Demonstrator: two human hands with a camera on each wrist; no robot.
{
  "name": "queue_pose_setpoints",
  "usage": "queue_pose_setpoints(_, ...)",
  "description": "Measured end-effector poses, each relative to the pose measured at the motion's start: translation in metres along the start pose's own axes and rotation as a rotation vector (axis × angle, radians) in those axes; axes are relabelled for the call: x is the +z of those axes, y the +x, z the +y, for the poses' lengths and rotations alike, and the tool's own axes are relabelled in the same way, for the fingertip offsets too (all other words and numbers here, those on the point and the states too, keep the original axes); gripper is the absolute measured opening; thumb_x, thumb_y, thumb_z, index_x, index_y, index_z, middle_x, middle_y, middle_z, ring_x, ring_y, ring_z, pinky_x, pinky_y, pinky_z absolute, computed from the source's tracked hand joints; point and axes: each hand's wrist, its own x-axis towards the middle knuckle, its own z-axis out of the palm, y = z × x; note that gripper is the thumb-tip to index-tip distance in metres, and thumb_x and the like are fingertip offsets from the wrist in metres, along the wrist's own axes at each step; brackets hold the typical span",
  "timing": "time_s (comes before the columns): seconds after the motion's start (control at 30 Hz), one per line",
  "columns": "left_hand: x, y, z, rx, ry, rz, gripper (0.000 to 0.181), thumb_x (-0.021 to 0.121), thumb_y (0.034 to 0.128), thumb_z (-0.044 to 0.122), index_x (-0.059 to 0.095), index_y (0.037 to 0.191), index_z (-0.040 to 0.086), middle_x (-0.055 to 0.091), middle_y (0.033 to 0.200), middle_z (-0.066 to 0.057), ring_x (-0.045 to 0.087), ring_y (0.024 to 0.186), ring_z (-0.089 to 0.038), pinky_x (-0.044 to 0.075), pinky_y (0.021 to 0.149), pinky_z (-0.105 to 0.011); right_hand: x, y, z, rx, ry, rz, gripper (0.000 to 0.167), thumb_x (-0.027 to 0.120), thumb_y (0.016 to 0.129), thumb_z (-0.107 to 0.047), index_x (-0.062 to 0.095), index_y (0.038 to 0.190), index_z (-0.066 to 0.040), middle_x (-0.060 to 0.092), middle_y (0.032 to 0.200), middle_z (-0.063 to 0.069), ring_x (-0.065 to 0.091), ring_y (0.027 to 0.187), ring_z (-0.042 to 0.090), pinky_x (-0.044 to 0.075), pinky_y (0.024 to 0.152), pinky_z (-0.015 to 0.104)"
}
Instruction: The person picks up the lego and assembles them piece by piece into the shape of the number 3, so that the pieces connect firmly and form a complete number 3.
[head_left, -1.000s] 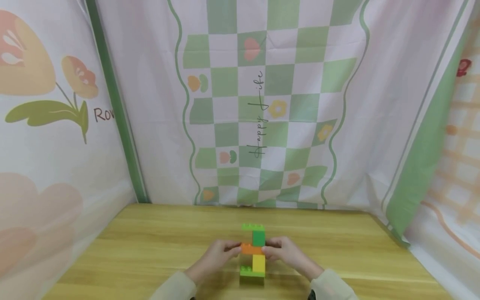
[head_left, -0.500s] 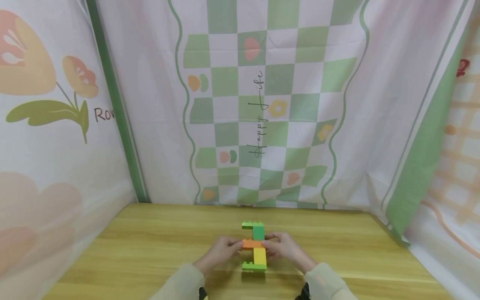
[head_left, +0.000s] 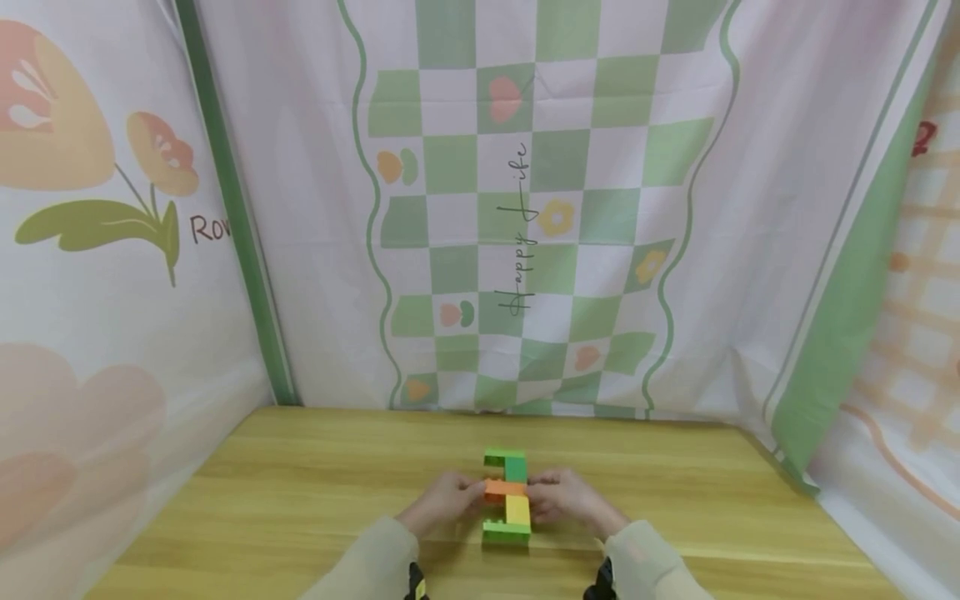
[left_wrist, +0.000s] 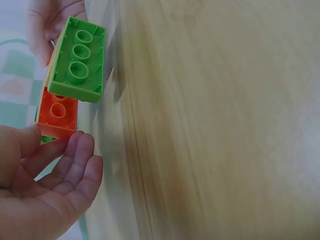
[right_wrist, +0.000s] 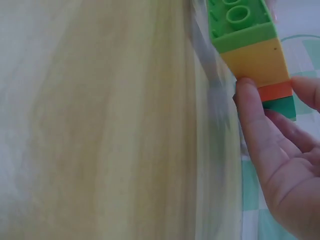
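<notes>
A building-block model made of stacked toy bricks is held between both hands in the head view. From far to near it has a light green brick (head_left: 504, 454), a dark green brick (head_left: 515, 470), an orange brick (head_left: 495, 488), a yellow brick (head_left: 517, 510) and another light green brick (head_left: 507, 530). My left hand (head_left: 446, 500) pinches the orange brick's left end between thumb and fingers. At the right end, my right hand (head_left: 566, 497) grips the orange brick, one finger touching the yellow brick (right_wrist: 257, 64). The near light green brick (left_wrist: 77, 60) shows its hollow underside in the left wrist view.
A wood-grain table (head_left: 300, 467) lies beneath the model. Behind it hangs a green-and-white checked cloth (head_left: 504, 200), with printed cloth walls at the left (head_left: 90, 292) and right (head_left: 915, 333).
Both hands have tilted the model, and its near end has moved farther from the person. It rose slightly, then came down a little. Both hands still hold it.
</notes>
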Motion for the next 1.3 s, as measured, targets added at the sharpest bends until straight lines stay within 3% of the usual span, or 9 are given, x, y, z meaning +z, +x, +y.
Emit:
queue_pose_setpoints(0.27, 0.005, 0.001, -0.003, -0.006, 0.032, 0.018, 0.032, 0.053, 0.0941, 0.022, 0.067, 0.074, 0.002, 0.061, 0.069, -0.002, 0.056, 0.064, -0.014, 0.048, 0.057, -0.029, 0.000, 0.001, 0.003, -0.001, 0.012, -0.034, 0.048, 0.054, 0.091, -0.010, 0.039, 0.121, 0.024, 0.063, 0.099, 0.016, 0.062, 0.083, 0.025, 0.053, 0.074, 0.040)
queue_pose_setpoints(0.6, 0.008, 0.000, 0.000, -0.037, 0.035, 0.026, 0.031, 0.053, 0.0942, 0.017, 0.066, 0.072, 0.000, 0.059, 0.066, -0.002, 0.055, 0.060, -0.013, 0.046, 0.054, -0.025, 0.003, 0.003, 0.006, 0.047, 0.044, -0.022, 0.045, 0.054, 0.092, -0.008, 0.040, 0.121, 0.024, 0.060, 0.107, 0.025, 0.063, 0.081, 0.024, 0.054, 0.072, 0.035)
queue_pose_setpoints(1.17, 0.011, -0.002, 0.001, -0.051, 0.029, 0.033, 0.033, 0.052, 0.0943, 0.014, 0.064, 0.067, -0.002, 0.059, 0.063, -0.003, 0.052, 0.058, -0.011, 0.042, 0.052, -0.022, 0.003, 0.003, 0.007, 0.071, 0.032, -0.029, 0.045, 0.053, 0.094, -0.012, 0.042, 0.122, 0.021, 0.063, 0.104, 0.017, 0.063, 0.077, 0.021, 0.054, 0.069, 0.035)
queue_pose_setpoints(1.3, 0.009, -0.003, 0.000, -0.019, 0.003, 0.023, 0.033, 0.051, 0.0947, 0.013, 0.064, 0.069, -0.003, 0.059, 0.065, -0.003, 0.052, 0.059, -0.012, 0.044, 0.054, -0.024, 0.001, 0.002, 0.007, 0.071, 0.019, -0.030, 0.043, 0.052, 0.094, -0.012, 0.044, 0.122, 0.020, 0.064, 0.100, 0.015, 0.063, 0.076, 0.020, 0.054, 0.069, 0.035)
